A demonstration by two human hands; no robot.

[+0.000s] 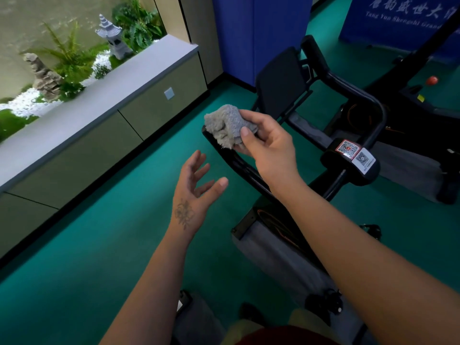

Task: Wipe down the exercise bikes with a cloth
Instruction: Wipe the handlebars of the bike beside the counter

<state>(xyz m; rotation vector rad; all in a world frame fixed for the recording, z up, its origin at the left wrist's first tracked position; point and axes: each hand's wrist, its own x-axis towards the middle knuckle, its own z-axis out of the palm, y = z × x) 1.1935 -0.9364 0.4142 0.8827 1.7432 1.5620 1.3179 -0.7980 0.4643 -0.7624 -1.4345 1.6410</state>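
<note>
Under your right hand (266,145) sits the near end of the bike's handlebar (239,168), a black tube whose long axis runs from that hand's fingertips back down toward your right forearm and the stem. Your right hand pinches the grey cloth (227,125) between thumb and curled fingers, bunched into a wad, and the cloth's lower edge hangs touching or just above the tip of the bar; which of the two cannot be told from this angle. Your left hand (193,192) holds nothing: fingers spread and relaxed, palm turned inward, hovering near the bar on its left side and a little closer to your body than the right.

So the right hand is the nearer one and already lined up. The likely next stroke, as a judgement, is to close the cloth around the tube and draw it back along the bar toward you, with the left hand free to steady the frame.

Count: one cloth, two hands. One exercise bike (353,155) lies directly beneath your hands, carrying two QR stickers (356,153) on its console, just right of your right wrist. Beyond your right hand a second machine's dark frame (423,95) shows, with a red knob (431,80); whether it is another bike is unclear.
</note>
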